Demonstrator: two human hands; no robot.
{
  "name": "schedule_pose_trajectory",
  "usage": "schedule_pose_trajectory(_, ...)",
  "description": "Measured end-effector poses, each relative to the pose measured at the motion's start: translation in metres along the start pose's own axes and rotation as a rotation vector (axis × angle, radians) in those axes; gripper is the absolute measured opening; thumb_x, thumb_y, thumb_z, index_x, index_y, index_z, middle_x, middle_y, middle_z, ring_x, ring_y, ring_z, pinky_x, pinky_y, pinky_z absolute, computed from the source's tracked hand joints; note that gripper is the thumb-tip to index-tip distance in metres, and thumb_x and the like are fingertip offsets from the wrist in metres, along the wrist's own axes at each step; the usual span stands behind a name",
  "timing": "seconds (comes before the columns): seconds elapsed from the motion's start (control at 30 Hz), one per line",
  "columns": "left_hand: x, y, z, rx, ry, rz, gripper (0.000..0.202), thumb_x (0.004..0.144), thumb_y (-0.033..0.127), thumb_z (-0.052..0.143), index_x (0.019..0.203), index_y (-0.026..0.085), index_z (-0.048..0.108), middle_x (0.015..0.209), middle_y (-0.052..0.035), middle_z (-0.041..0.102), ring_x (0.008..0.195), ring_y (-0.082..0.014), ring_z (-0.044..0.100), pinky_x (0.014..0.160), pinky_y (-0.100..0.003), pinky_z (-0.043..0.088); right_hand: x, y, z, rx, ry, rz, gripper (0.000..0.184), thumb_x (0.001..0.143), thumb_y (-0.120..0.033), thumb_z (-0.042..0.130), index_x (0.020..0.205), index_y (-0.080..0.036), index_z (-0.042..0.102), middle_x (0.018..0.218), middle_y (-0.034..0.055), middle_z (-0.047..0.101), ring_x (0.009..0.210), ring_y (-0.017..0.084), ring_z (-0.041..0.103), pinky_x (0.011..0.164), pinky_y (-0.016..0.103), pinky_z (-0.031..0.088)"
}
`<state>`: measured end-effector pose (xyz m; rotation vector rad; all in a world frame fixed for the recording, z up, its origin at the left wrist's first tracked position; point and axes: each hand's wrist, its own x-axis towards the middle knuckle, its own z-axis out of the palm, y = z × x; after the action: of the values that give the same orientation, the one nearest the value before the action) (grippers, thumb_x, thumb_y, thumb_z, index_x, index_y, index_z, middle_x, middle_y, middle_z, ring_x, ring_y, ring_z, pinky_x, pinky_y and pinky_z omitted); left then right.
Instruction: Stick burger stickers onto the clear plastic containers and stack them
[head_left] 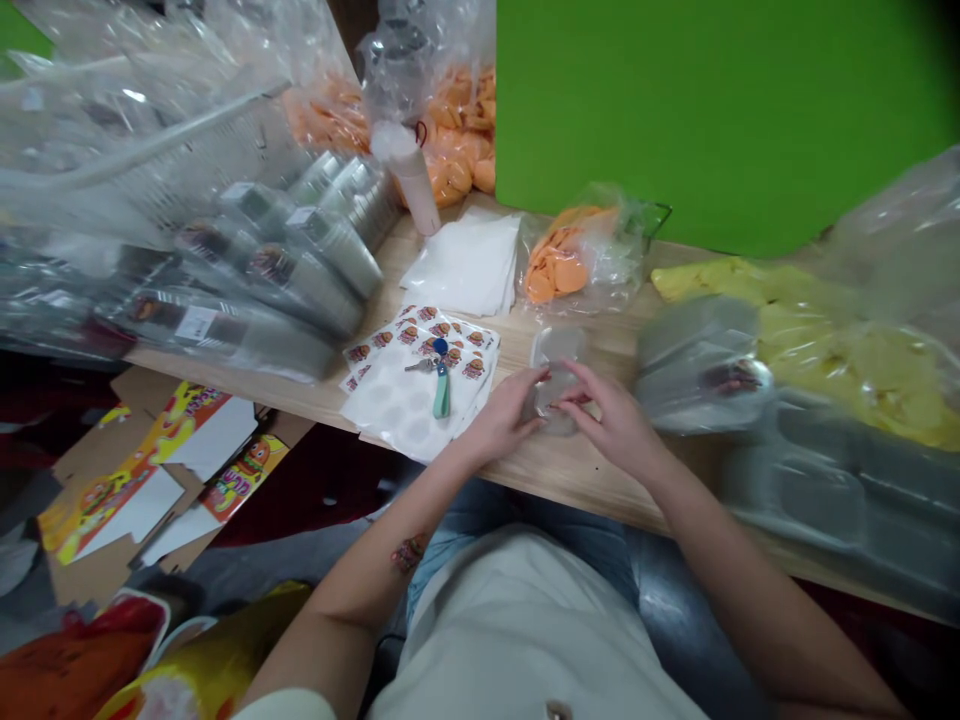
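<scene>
- The left hand point(504, 418) and right hand point(611, 420) hold a clear tray point(556, 345) just above the table point(540, 470).
- Fingers of both hands are pressed together, pinching the tray.
- A sticker sheet point(397, 400) lies beside the left hand: stickers remain above, bare pale circles below.
- Orange discs point(562, 268) sit bagged beyond.

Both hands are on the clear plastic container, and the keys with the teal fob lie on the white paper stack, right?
No: the head view shows the keys with the teal fob on the sticker sheets, not the white paper stack. The rest stands.
</scene>
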<state>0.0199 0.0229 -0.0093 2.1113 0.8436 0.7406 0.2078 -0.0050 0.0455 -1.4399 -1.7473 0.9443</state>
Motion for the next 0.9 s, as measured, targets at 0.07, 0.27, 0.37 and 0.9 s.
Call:
schedule_pose_trajectory(0.07,0.001,0.0,-0.001,0.047,-0.019,0.007,0.069,0.075,0.019,0.06,0.136,0.018,0.027,0.132,-0.0126,0.045,0.125,-0.024,0.039,0.104,-0.042,0.031,-0.002,-0.003,-0.003,0.051,0.154,-0.028,0.048,0.081,-0.029,0.054,0.128,-0.023,0.043,0.088,0.0032,0.065,0.086,0.018,0.06,0.087,0.04,0.046)
schedule_pose_trajectory(0.27,0.002,-0.001,-0.001,0.025,0.0,-0.004,0.08,0.072,0.018,0.062,0.14,0.021,0.019,0.132,-0.0121,0.046,0.123,-0.0255,0.04,0.103,-0.045,0.032,0.015,0.01,0.005,0.245,0.016,0.27,0.057,0.074,-0.028,0.059,0.128,-0.018,0.041,0.076,-0.0001,0.066,0.072,0.015,0.062,0.076,0.035,0.05)
schedule_pose_trajectory(0.37,0.0,-0.001,0.0,-0.019,-0.001,0.013,0.078,0.073,0.017,0.062,0.139,0.021,0.02,0.134,-0.012,0.045,0.126,-0.0256,0.038,0.104,-0.046,0.031,0.02,0.019,0.014,0.193,-0.025,0.272,0.056,0.074,-0.025,0.057,0.127,-0.017,0.041,0.075,-0.0001,0.066,0.07,0.015,0.061,0.073,0.034,0.049)
schedule_pose_trajectory(0.9,0.0,-0.003,0.003,-0.028,0.002,0.007,0.074,0.073,0.018,0.062,0.137,0.02,0.026,0.135,-0.0137,0.043,0.129,-0.0273,0.035,0.106,-0.047,0.029,0.023,0.023,0.01,0.053,-0.141,0.173,0.05,0.077,-0.019,0.052,0.126,-0.016,0.043,0.074,-0.0001,0.061,0.068,0.014,0.057,0.068,0.03,0.047)
